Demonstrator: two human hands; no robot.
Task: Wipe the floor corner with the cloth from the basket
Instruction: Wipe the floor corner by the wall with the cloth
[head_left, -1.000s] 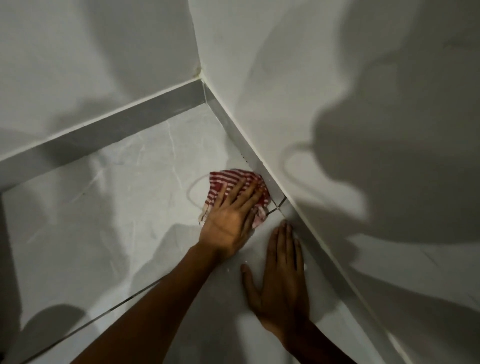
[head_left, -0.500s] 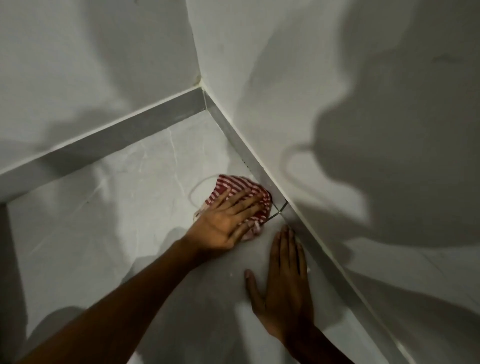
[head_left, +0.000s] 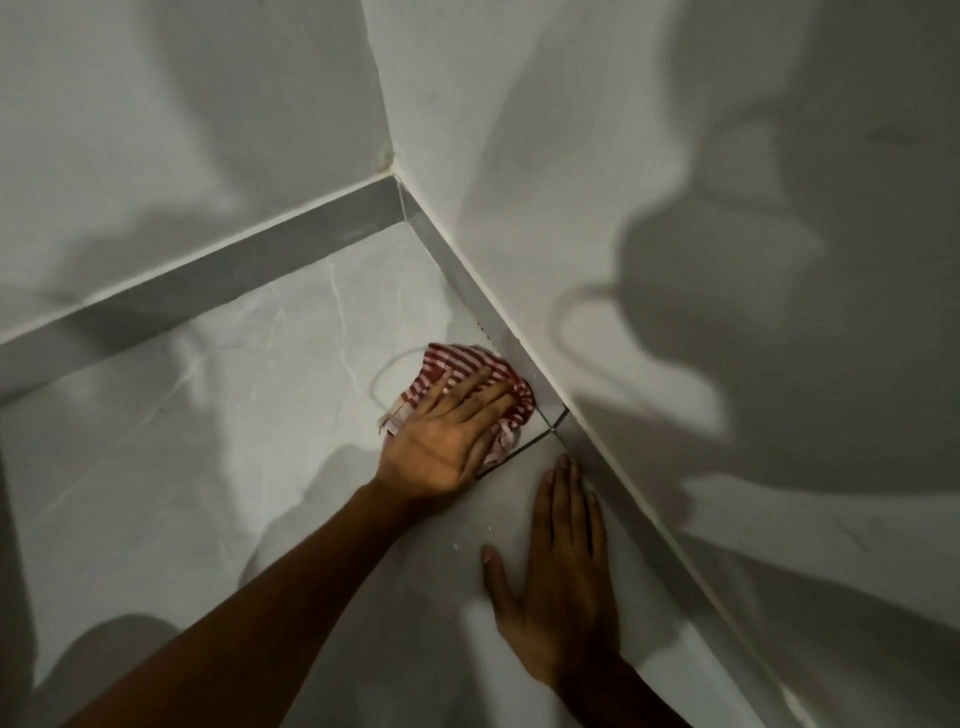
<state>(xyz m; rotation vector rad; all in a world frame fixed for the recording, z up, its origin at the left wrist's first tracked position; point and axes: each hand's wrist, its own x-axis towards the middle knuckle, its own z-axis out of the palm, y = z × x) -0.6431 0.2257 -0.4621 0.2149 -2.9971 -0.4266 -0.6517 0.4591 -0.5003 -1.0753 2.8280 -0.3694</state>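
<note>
While pressing crumpled red-and-white striped cloth under flat, unclenched left-hand grip, sweep along grey skirting into floor corner; brace on flat, empty right-hand grip.

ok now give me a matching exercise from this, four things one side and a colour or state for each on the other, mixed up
Things:
1 cloth
2 left hand
3 right hand
4 skirting

Colour or state:
a flat on the bare floor
b plain grey
c red and white stripes
d pressing on the cloth

Pairs: 1-c, 2-d, 3-a, 4-b
</note>
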